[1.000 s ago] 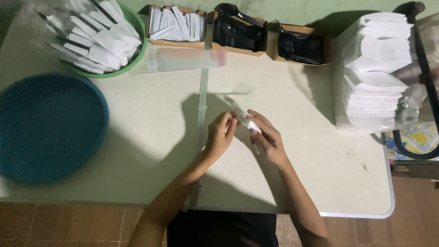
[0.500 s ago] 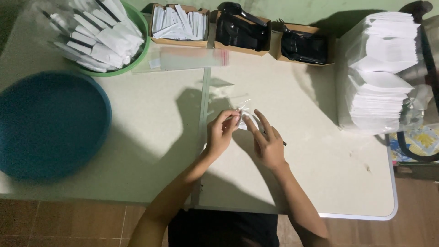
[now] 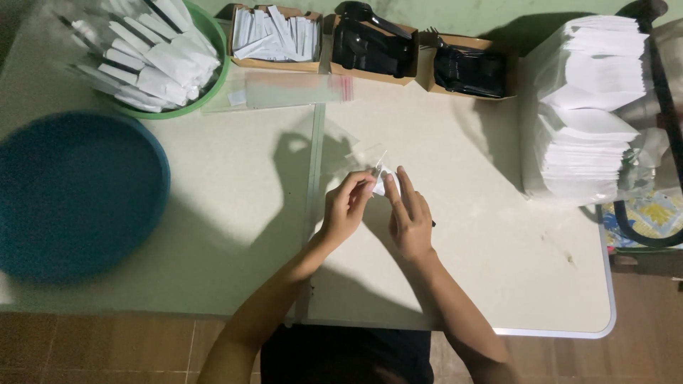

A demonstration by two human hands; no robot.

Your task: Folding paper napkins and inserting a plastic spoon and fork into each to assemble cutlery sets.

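I see my left hand point(image 3: 347, 210) and right hand point(image 3: 407, 213) meeting near the middle of the cream table point(image 3: 235, 213), fingers pinched together on a small white folded napkin point(image 3: 378, 183) with a thin clear sleeve point(image 3: 370, 155) sticking out toward twelve o'clock. It looks crumpled and partly hidden by my fingers.

A small white folded packet point(image 3: 379, 181), pinched between both hands above the table
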